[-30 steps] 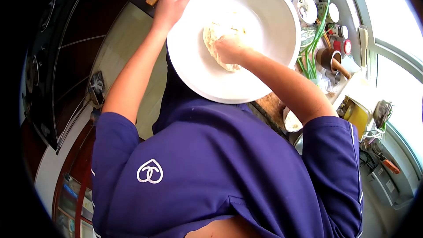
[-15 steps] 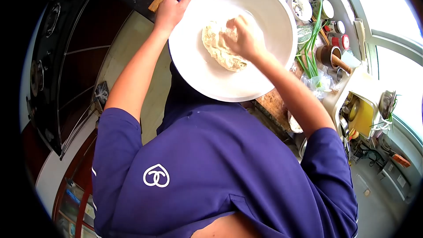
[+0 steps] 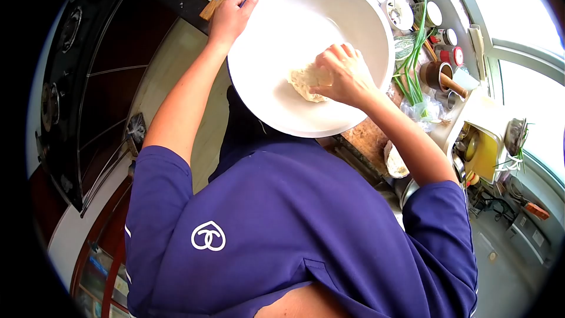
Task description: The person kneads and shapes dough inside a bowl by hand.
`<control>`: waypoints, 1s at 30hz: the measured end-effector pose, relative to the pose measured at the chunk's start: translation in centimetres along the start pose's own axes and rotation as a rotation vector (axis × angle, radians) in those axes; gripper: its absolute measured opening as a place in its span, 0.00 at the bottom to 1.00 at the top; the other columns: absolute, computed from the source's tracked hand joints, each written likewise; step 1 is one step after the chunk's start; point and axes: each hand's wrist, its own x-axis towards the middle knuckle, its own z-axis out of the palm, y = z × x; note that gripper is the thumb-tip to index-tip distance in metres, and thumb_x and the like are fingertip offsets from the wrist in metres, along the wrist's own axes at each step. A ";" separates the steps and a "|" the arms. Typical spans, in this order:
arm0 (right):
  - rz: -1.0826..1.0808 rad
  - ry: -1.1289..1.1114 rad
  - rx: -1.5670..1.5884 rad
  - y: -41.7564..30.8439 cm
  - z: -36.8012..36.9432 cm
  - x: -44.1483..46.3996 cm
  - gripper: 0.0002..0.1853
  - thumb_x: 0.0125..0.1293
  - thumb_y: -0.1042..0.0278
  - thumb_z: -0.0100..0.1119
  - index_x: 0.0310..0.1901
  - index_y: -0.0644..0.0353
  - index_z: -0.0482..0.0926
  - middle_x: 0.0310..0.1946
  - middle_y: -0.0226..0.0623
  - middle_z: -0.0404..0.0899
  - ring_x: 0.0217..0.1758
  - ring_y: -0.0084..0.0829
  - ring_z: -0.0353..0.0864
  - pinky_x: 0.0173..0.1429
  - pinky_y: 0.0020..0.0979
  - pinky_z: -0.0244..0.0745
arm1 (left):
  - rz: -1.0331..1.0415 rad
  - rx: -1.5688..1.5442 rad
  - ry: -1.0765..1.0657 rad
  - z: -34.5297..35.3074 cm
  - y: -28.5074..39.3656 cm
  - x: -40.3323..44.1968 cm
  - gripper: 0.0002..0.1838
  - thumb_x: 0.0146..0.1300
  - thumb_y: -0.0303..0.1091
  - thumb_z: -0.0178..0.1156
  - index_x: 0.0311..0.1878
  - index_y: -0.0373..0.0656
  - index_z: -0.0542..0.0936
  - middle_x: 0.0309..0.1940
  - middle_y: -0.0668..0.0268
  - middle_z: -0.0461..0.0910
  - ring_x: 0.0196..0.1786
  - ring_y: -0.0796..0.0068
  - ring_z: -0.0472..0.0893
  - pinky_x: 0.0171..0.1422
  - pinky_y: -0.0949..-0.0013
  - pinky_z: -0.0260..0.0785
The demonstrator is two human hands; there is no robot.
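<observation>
A large white basin (image 3: 265,41) with a blue rim fills the upper middle of the view. My left hand (image 3: 231,19) grips the rim at its upper left, thumb over the edge. Inside the basin a pale lump of dough (image 3: 306,82) lies on the bottom. My right hand (image 3: 344,75) is curled round the right side of the dough, thumb at its lower edge and fingers over its upper edge. Part of the dough is hidden under that hand.
Right of the basin are green onions (image 3: 416,59), a brown mortar with a pestle (image 3: 435,75), a small white bowl (image 3: 398,14) and several jars. A sink area with a yellow board (image 3: 484,156) is farther right. A black stove (image 3: 59,94) stands at the left.
My right hand, pressed into the dough and then lifted as a fist, has opened and closed round the dough's right side. The dough looks smaller and sits farther right. My left hand stays on the rim.
</observation>
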 end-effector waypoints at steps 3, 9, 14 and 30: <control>0.136 -0.029 -0.002 0.8 0.3 0.3 0.32 0.45 0.37 0.70 0.45 0.54 0.81 0.45 0.39 0.71 0.54 0.40 0.69 0.57 0.44 0.65 | 0.055 -0.065 0.014 -0.1 0.1 -0.2 0.33 0.62 0.64 0.52 0.27 0.37 0.80 0.21 0.53 0.79 0.26 0.55 0.79 0.32 0.60 0.69; 0.174 -0.329 -0.036 2.1 1.6 5.7 0.42 0.46 0.22 0.60 0.42 0.59 0.79 0.52 0.45 0.72 0.62 0.43 0.67 0.57 0.48 0.65 | 0.051 -0.050 -0.011 -0.1 0.0 -0.3 0.32 0.65 0.61 0.53 0.30 0.36 0.80 0.19 0.59 0.77 0.24 0.66 0.76 0.32 0.66 0.67; 0.224 -0.510 0.078 1.1 -2.0 2.0 0.42 0.39 0.46 0.76 0.54 0.59 0.69 0.49 0.42 0.77 0.57 0.41 0.74 0.62 0.43 0.63 | 0.073 -0.065 0.006 0.0 -0.3 -0.4 0.33 0.63 0.65 0.52 0.28 0.37 0.81 0.20 0.56 0.79 0.26 0.56 0.79 0.32 0.60 0.69; -0.249 0.119 -0.074 5.9 5.2 4.7 0.30 0.44 0.39 0.71 0.47 0.46 0.80 0.44 0.29 0.78 0.52 0.34 0.75 0.58 0.42 0.65 | -0.028 -0.194 -0.023 -0.4 1.3 -0.8 0.30 0.65 0.60 0.53 0.31 0.36 0.81 0.22 0.56 0.80 0.26 0.60 0.79 0.33 0.63 0.69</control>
